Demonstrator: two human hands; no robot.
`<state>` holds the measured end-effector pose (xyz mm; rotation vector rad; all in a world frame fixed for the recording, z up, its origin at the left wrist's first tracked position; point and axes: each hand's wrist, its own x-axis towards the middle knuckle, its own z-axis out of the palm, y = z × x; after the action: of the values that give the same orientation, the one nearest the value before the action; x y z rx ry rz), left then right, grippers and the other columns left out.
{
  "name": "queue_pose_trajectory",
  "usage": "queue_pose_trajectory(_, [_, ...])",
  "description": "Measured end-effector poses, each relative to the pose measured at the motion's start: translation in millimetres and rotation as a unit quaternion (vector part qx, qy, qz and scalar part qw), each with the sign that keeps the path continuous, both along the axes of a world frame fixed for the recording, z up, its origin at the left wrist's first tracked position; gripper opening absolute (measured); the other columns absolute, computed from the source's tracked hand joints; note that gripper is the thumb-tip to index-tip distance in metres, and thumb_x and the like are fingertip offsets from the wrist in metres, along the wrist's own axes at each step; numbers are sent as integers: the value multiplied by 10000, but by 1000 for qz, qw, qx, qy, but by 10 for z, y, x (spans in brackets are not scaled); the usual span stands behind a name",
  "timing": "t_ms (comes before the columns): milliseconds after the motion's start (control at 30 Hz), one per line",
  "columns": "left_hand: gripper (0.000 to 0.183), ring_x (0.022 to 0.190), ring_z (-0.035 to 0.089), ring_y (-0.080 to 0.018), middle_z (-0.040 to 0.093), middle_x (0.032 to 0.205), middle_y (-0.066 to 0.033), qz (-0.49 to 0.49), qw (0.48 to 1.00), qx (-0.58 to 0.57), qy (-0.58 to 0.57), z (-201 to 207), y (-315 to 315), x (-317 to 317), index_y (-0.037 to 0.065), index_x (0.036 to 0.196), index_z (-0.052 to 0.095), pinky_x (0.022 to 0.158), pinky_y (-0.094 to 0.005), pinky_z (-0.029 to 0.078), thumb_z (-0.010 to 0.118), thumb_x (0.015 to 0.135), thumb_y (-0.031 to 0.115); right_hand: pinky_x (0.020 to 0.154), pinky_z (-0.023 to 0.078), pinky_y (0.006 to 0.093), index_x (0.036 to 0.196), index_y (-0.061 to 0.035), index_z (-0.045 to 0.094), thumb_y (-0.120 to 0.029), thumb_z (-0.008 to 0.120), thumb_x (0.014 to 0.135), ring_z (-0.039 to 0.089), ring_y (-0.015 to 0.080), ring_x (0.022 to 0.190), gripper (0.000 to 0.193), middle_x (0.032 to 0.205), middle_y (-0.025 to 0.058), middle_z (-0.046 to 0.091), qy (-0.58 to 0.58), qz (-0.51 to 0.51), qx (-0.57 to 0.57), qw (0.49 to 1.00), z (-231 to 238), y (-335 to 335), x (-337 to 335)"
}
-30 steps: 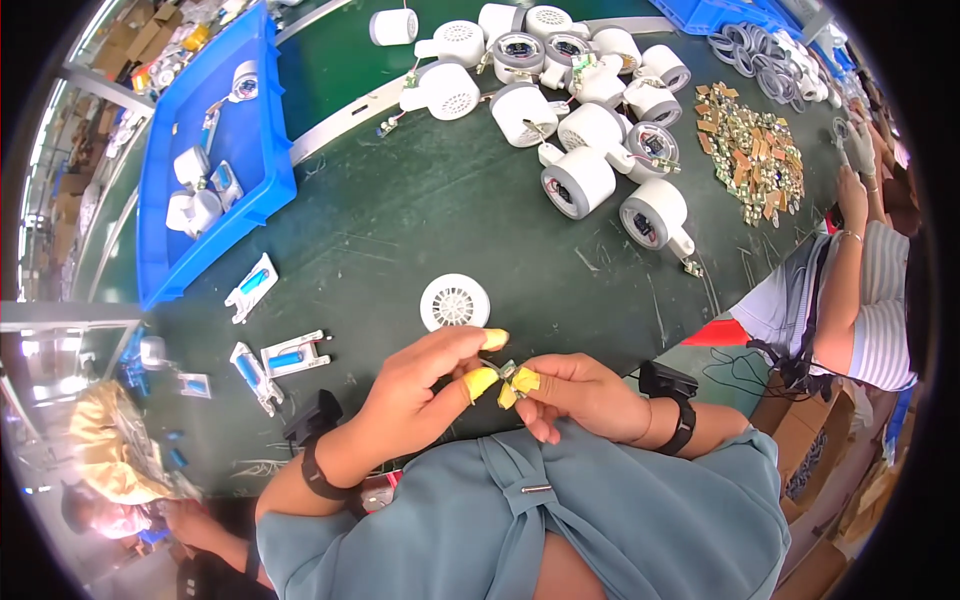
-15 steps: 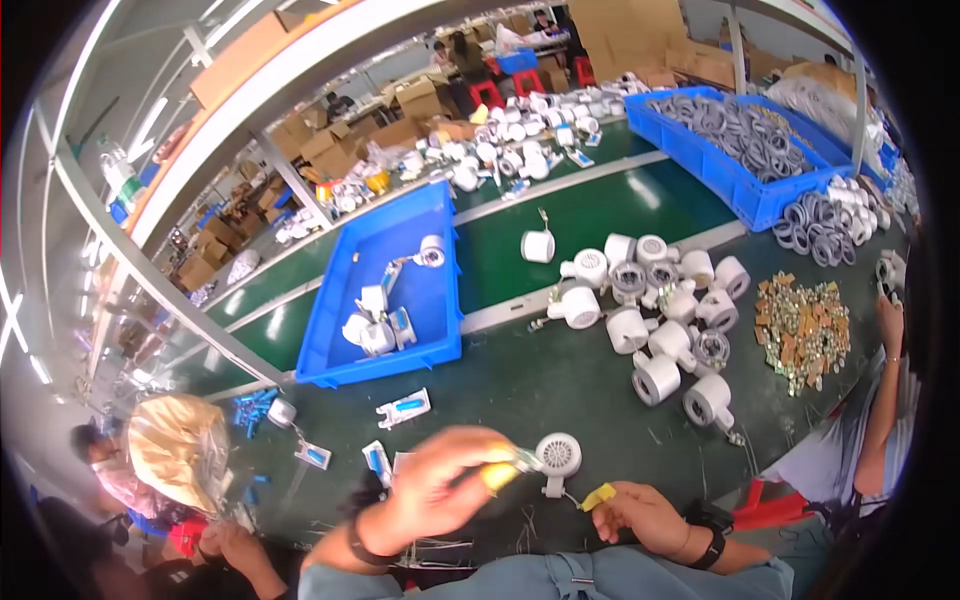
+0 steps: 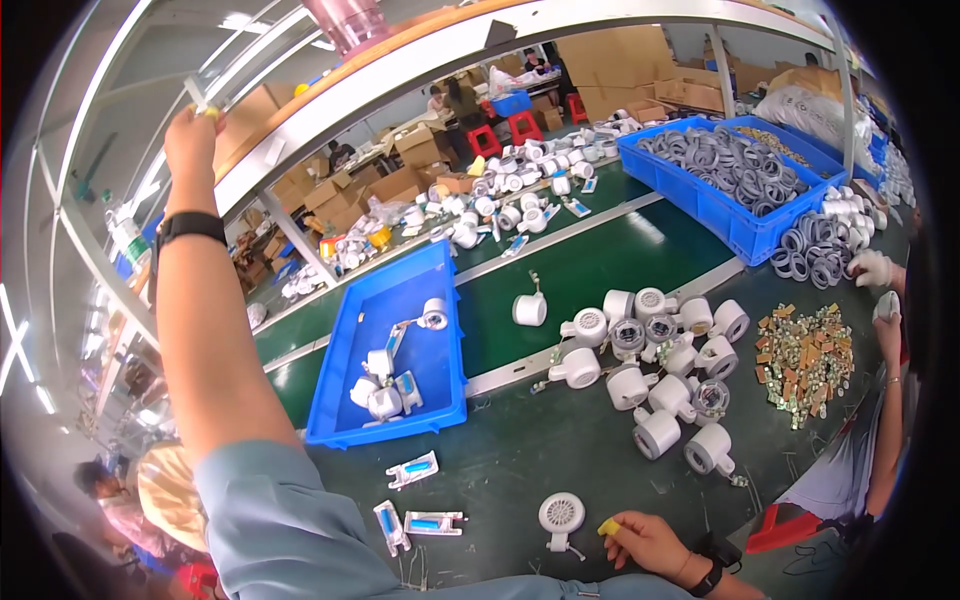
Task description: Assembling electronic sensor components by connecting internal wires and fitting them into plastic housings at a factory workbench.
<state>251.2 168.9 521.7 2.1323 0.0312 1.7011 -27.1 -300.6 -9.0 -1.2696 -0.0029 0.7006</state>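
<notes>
My left arm stretches up to the upper left. My left hand (image 3: 192, 145) is closed beside the end of the overhead shelf (image 3: 262, 140), with yellow at its fingertips; what it grips, if anything, is hidden. At the front edge of the table my right hand (image 3: 648, 543) rests with its fingers loosely bent and apart, a yellow cover on one fingertip. Just left of it lies a white fan head (image 3: 562, 513), grille up, with a short wire from its stem. The right hand does not touch it. White frames with blue cylinders (image 3: 434, 524) lie farther left.
A blue tray (image 3: 350, 390) holds several white parts. White fan housings (image 3: 655, 434) crowd the middle right, beside a pile of small circuit boards (image 3: 803, 365). Grey rings fill a blue crate (image 3: 745, 235) at the back. Another person's gloved hand (image 3: 873, 268) is at the far right.
My left hand has gone from beside the fan head up to the shelf. My right hand has let go of the fan head's wire. The view has shifted slightly.
</notes>
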Motion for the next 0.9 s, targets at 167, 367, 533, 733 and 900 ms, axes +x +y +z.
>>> queue_pose_trajectory(167, [344, 1036, 653, -186, 687, 1086, -137, -280, 959, -32, 10, -1055, -178, 51, -40, 1264, 566, 878, -253, 497, 566, 948, 95, 601, 531, 236, 1125, -12, 586, -138, 494, 1002, 608, 89, 664, 199, 835, 50, 635, -5, 16, 3, 1000, -145, -9, 4])
queue_pose_trajectory(367, [272, 858, 625, -155, 670, 1058, -133, -270, 933, 39, 236, -2824, -1268, -1754, -34, 1211, 591, 751, -253, 511, 532, 965, 67, 586, 509, 222, 1190, -12, 509, -81, 562, 954, 605, 81, 691, 251, 864, 48, 613, -129, -44, -106, 985, 93, 37, 44])
queue_pose_trajectory(533, [226, 745, 646, -180, 666, 1027, -170, -435, 800, 5, 413, -3877, -1365, -2611, -14, 1108, 622, 652, -273, 530, 544, 900, -55, 620, 520, 285, 1240, -15, 469, -51, 649, 876, 627, 148, 797, 408, 1068, 112, 539, -241, -47, -240, 939, 261, 211, 110])
queue_pose_trajectory(733, [225, 767, 629, -120, 669, 1038, -105, -398, 724, -200, 526, -4750, -1371, -3032, -10, 1136, 625, 683, -233, 508, 537, 933, -51, 700, 522, 309, 1284, -13, 416, 4, 593, 861, 641, 222, 871, 459, 1093, 147, 520, -306, -9, -268, 913, 161, 329, 63])
queue_pose_trajectory(900, [247, 764, 625, -117, 671, 1039, -107, -445, 666, -251, 544, -5027, -1537, -3154, -22, 1152, 613, 688, -227, 506, 533, 922, -67, 705, 516, 327, 1267, 1, 429, 11, 560, 881, 648, 237, 889, 409, 1144, 161, 528, -317, -35, -275, 907, 144, 281, 40])
